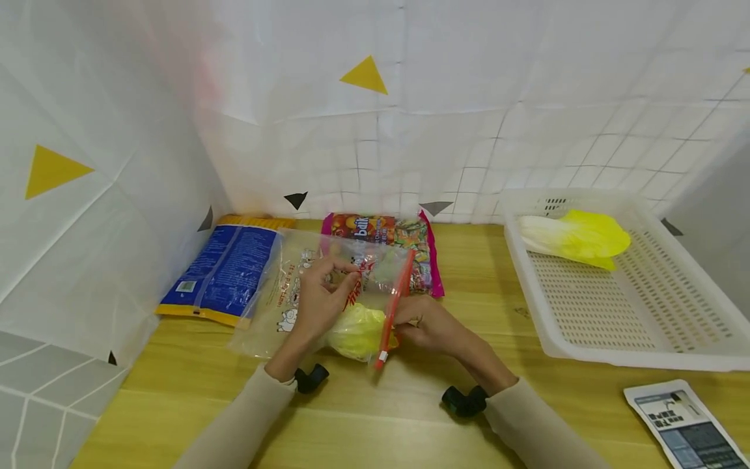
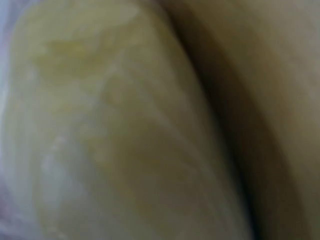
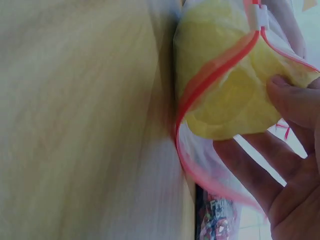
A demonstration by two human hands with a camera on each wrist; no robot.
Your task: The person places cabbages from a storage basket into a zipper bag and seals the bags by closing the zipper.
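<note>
Probably light and soft, the yellow leaf [image 1: 353,333] lies inside the slippery clear zip bag [image 1: 263,329]; the right hand [image 1: 430,324] pinches its end at the mouth, a good hold if gentle, as it could tear, while the left hand [image 1: 321,296] seems to pinch film, though its wrist view is blurred

Partly covered packets, cropped edges and one blurred close view
In the head view, the red zip strip [image 1: 394,311] hides the tips of the right fingers [image 1: 413,316]; the clear bag [image 1: 263,326] and left fingers [image 1: 335,263] partly cover the candy packet [image 1: 366,228]. Print on the blue packet [image 1: 225,267] is too small to read. The right edge crops the white basket [image 1: 644,359], the bottom edge the pouch [image 1: 685,423]. The left wrist view blurs the yellow leaf [image 2: 115,125].
</note>
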